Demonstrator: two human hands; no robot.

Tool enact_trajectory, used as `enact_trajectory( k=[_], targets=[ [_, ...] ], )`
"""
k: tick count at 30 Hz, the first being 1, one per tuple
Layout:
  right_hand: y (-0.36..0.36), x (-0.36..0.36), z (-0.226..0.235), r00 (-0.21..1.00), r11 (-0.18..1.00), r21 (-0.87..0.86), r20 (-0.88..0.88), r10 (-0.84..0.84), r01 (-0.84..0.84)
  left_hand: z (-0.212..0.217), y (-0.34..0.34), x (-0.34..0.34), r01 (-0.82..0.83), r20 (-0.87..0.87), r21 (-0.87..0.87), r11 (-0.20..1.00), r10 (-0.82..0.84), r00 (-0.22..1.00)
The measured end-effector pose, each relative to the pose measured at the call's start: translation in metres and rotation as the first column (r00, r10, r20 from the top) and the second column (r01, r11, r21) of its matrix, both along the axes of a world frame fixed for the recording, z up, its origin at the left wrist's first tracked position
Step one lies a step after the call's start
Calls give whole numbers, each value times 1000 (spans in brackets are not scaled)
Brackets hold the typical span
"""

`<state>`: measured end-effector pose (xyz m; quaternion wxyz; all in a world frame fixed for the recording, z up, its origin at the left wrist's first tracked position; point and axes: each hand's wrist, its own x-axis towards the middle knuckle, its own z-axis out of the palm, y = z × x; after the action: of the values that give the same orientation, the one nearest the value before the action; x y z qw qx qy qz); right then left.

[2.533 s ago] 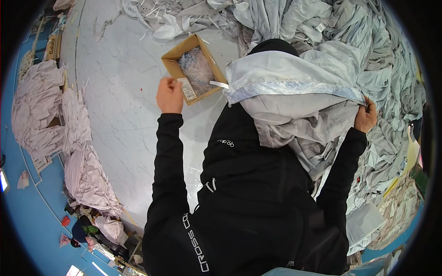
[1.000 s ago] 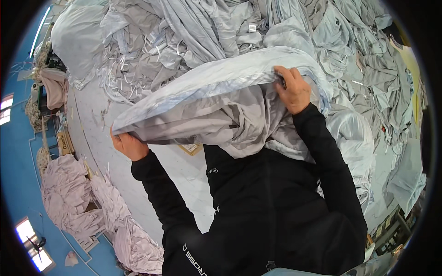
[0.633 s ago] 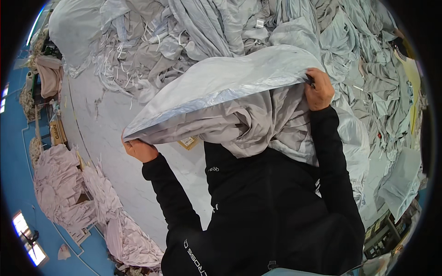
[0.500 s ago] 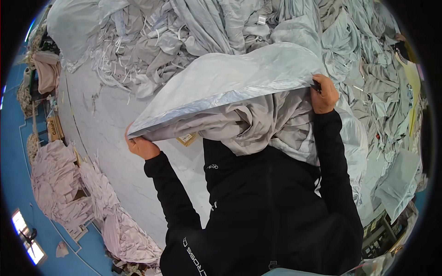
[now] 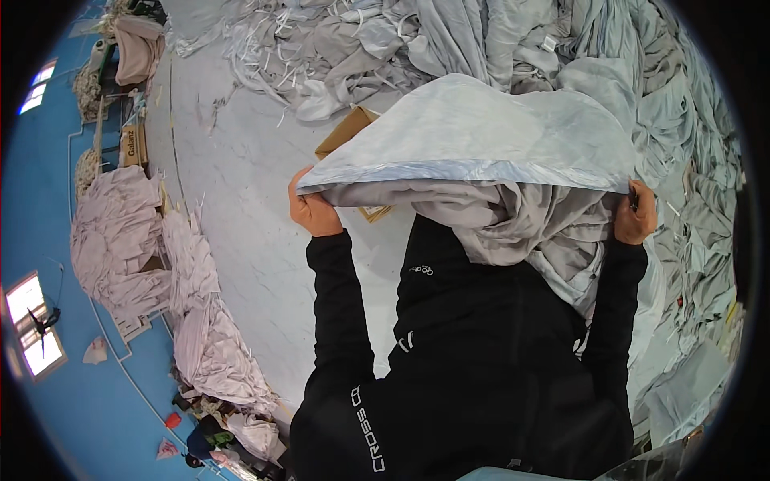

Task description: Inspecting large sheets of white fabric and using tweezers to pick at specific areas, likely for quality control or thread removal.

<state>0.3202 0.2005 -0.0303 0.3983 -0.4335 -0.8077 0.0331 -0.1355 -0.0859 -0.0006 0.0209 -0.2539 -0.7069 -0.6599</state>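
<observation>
Your left hand (image 5: 318, 213), right hand (image 5: 635, 216): fingers gripping pale-blue fabric (image 5: 497, 128); long axis left-right, hem (image 5: 473, 171) toward you, overlapping cardboard box (image 5: 345, 132).

Cardboard box (image 5: 346, 134) mostly out of sight behind pale fabric (image 5: 489, 132)

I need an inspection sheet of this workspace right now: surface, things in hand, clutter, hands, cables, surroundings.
Surface: table, pale, grey-veined, partly covered.
Things in hand: cloth, pale blue-grey, its edge spread between both hands; box, partly hidden by it, contents not visible.
Clutter: grey heap, far side and right.
Hands: left hand grips one end of the edge; right hand the other.
Cables: nothing seen near the hands.
Surroundings: pink pile at left; windows beyond.
</observation>
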Motion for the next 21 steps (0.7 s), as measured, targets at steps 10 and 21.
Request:
enact_trajectory(
  k=[10, 21],
  targets=[
    [63, 16, 30, 755, 563, -733, -598, -267, -382, 14, 8, -38, 277, 479, -112, 954, -192, 857],
    [99, 23, -18, 799, 510, -796, -520, -302, -326, 17, 34, -55, 293, 681, -55, 955, -178, 710]
  ],
)
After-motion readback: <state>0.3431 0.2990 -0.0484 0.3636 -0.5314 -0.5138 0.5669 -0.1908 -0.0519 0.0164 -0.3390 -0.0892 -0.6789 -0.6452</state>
